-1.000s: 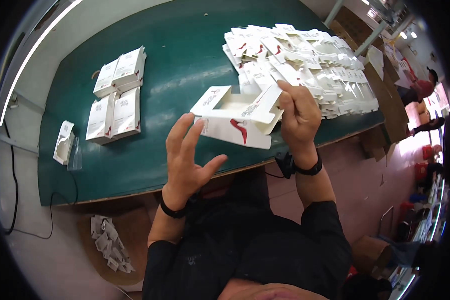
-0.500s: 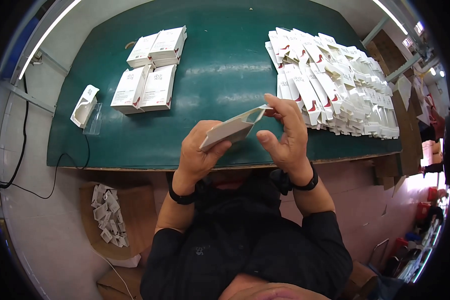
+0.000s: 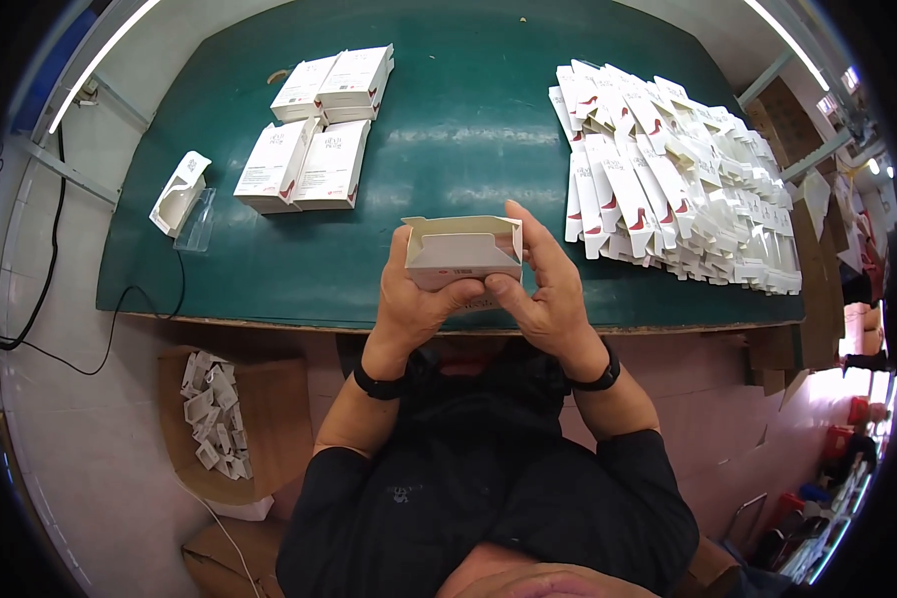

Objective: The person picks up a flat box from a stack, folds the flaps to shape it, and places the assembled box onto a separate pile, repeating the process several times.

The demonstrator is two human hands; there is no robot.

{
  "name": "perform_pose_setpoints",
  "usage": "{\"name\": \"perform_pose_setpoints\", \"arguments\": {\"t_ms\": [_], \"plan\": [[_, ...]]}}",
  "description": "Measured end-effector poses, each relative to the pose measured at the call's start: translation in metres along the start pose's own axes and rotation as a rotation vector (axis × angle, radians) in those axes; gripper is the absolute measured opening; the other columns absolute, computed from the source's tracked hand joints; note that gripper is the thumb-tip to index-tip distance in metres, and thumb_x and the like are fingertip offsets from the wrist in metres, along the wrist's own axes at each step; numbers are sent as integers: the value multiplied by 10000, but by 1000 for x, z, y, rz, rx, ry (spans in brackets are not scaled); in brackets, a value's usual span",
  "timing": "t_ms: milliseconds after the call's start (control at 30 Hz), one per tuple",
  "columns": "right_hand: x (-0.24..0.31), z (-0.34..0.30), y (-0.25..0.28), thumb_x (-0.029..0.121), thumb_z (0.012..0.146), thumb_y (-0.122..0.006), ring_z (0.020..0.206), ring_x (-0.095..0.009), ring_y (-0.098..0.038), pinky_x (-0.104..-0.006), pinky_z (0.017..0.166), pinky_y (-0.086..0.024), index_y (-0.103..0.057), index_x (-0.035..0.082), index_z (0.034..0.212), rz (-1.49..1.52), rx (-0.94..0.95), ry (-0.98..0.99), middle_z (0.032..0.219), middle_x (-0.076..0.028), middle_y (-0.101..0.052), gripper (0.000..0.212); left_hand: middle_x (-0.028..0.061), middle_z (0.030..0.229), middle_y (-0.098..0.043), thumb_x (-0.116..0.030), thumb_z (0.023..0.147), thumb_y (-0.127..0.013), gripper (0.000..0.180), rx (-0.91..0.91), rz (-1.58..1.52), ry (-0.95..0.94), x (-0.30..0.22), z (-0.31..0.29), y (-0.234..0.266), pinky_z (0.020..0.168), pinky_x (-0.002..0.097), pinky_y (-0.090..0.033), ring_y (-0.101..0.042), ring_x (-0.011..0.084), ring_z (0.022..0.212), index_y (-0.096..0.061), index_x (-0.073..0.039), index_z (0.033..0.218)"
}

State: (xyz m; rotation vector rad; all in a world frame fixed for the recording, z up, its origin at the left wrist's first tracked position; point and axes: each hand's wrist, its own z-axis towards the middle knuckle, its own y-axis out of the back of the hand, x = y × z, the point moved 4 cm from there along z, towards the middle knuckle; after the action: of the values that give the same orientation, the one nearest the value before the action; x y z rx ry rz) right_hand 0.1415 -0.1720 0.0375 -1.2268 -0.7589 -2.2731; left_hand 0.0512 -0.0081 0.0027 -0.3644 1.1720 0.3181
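Between my two hands is a white carton (image 3: 465, 261), opened out into a box shape with its end flaps standing apart and its inside showing. My left hand (image 3: 416, 284) grips its left side, thumb along the lower edge. On the right side my right hand (image 3: 548, 294) holds it, thumb in front and fingers behind. The carton is raised just over the near edge of the green table (image 3: 448, 179). Several filled-out white boxes (image 3: 331, 164) stand in stacks at the left. A large heap of flattened white cartons with red shoe prints (image 3: 618, 184) lies at the right.
An open white carton (image 3: 180, 194) and a clear plastic tray (image 3: 197, 221) lie at the table's left edge. Below, a brown cardboard box (image 3: 279, 419) holds several small white pieces (image 3: 212, 414). A black cable (image 3: 120, 299) hangs off the table's left side.
The flat carton has been opened into a box shape and turned with its open end toward me. My right hand has moved in and closed on its right side.
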Motion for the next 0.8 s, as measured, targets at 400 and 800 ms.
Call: {"name": "perform_pose_setpoints", "arguments": {"t_ms": [400,800], "plan": [[1,-1,14,289,1008,-742,1237,-234,-643,-365,1051,-507,-441,-44,1556,98,40,10,1366,-170,-654,708,86,1162,-671,-489,774,-937,815,-32,-39,33,1,-3,-2,886,321,-569,-659,160,1061,-458,-35,1253],[16,19,44,305,1075,-648,974,-148,-667,-286,889,-525,-689,-44,1206,212,117,-76,1057,-95,-735,376,100,1101,-714,-473,724,-975,841,95,196,-84,-5,-10,-5,858,343,-579,-702,187,1002,-473,-40,1241]]}}
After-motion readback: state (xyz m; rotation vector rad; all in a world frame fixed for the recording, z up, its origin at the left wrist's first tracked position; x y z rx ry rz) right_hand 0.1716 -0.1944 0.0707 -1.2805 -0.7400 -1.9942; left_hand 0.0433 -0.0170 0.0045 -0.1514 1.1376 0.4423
